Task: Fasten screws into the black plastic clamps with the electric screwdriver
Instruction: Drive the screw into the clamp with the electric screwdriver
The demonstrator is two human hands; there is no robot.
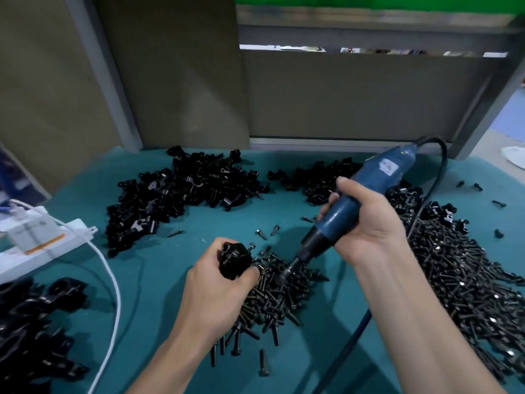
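R hand [366, 223] grips electric screwdriver [360, 194], tip in screws [281, 297]; L hand [218, 282] holds clamp [235, 260].

Teal table [159, 268] bears clamp heaps [181, 191], screw piles [454, 280], a power strip [42, 245].

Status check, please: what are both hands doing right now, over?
Left hand grips black clamp. Right hand grips electric screwdriver, tip down in screw pile. Nothing blocking.

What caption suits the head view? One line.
Left hand holds black clamp; right hand points electric screwdriver into screw pile.
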